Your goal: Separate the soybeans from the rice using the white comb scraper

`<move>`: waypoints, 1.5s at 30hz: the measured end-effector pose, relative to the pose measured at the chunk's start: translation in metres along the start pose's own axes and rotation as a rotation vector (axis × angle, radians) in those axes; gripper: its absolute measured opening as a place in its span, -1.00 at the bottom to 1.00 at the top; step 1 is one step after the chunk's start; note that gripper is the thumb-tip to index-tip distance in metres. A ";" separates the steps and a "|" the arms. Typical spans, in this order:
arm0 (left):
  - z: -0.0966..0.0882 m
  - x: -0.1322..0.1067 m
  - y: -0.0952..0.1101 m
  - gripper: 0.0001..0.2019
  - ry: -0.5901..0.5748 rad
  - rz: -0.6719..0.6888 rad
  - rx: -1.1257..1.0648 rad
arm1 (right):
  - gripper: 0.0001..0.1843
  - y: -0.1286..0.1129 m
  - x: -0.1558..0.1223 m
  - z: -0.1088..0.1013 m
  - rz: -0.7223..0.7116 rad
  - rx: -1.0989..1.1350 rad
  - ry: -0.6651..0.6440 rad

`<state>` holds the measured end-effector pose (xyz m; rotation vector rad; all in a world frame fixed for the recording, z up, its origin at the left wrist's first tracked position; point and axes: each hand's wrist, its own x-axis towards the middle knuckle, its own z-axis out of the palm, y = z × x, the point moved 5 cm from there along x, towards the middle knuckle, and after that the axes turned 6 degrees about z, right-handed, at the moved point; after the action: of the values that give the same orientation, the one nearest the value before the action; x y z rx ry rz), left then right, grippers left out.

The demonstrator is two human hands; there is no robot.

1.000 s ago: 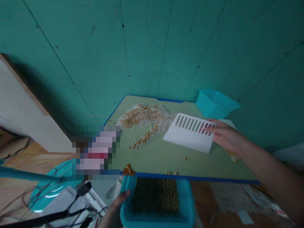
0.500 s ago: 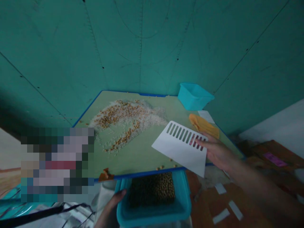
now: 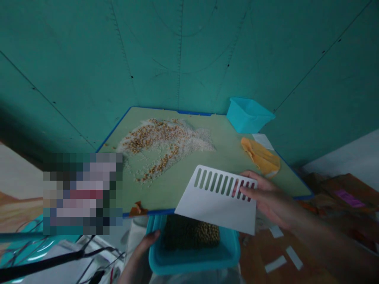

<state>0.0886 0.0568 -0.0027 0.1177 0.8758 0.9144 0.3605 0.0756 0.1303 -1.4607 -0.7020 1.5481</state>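
A white plastic scraper (image 3: 216, 211) with a row of slots is held by its right end in my right hand (image 3: 265, 195), over the table's front edge. My left hand (image 3: 143, 250) grips the left rim of a turquoise bin (image 3: 195, 268) below that edge, its thumb on the rim and the other fingers hidden. In the bin are yellowish beans (image 3: 209, 233) with a dark area beside them, partly hidden by the scraper. On the pale green tabletop (image 3: 183, 187) lies a spread-out heap of white grains (image 3: 199, 140) mixed with yellow beans (image 3: 139, 142).
Another turquoise bin (image 3: 247, 120) stands at the back right against the green wall (image 3: 89, 47). An orange cloth (image 3: 262, 156) lies in front of it. Brown tape (image 3: 137, 209) sticks to the front edge. Dark cables (image 3: 56, 260) cross the lower left.
The scraper and my right hand have moved down and toward me, so the scraper now covers part of the held bin. My left hand stays at the bin's rim. The view has shifted slightly.
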 end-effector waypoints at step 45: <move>-0.035 -0.019 0.031 -0.81 0.188 0.144 -0.052 | -0.80 -0.055 0.130 0.081 -0.259 0.107 -0.165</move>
<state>0.0378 0.0534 -0.0003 0.0502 1.0269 1.0947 0.3022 0.2273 0.1272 -1.1240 -0.8554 1.4902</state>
